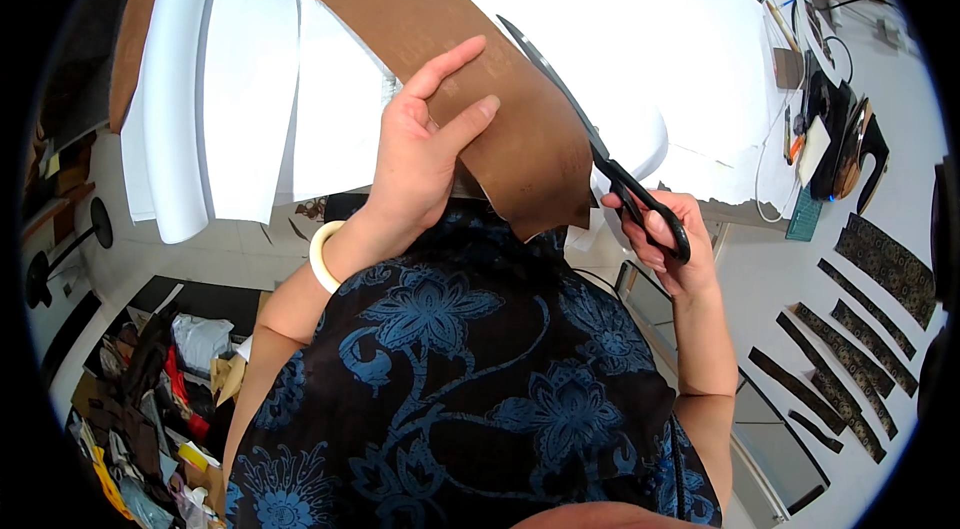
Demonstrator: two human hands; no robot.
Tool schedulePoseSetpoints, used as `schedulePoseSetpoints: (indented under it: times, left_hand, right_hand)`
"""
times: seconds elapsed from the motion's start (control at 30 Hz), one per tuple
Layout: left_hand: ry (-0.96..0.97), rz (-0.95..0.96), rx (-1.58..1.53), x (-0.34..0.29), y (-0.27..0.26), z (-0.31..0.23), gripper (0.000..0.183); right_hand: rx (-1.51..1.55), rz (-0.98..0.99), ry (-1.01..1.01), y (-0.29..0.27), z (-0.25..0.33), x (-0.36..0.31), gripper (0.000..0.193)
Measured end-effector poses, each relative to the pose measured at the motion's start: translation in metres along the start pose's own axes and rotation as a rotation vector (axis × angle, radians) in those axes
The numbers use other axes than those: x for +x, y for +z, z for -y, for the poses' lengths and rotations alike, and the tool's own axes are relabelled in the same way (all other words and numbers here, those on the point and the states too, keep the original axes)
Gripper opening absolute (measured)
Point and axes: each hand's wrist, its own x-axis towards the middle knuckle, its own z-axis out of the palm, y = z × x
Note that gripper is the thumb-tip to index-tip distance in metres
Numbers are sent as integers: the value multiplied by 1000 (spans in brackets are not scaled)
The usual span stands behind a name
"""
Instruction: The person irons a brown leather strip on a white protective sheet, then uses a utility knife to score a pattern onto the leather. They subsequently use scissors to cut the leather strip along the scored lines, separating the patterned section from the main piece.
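Observation:
A long strip of brown leather-like material runs from the far left down toward my body, its near end hanging past the table edge. My left hand holds this strip, thumb and forefinger spread on top; the other fingers are hidden under it. On the right, my right hand grips black-handled scissors by their loops. Their dark blade lies along the strip's right edge and points to the far left. Whether the second blade is under the strip cannot be seen.
White paper covers the worktable; a white roll lies at its left. Cables, hand tools and a green mat are at the right. Dark patterned strips lie beyond. A box of scraps stands lower left.

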Motion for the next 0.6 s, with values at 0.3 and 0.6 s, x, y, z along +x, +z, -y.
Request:
schedulePoseSetpoints:
  times: [0.3, 0.6]
  left_hand:
    - [-78, 20, -130, 0, -8, -5, 53]
    - [-14, 49, 32, 0, -10, -1, 53]
  right_hand:
    - [39, 30, 22, 3, -3, 9, 45]
    - [14, -14, -4, 13, -14, 18, 40]
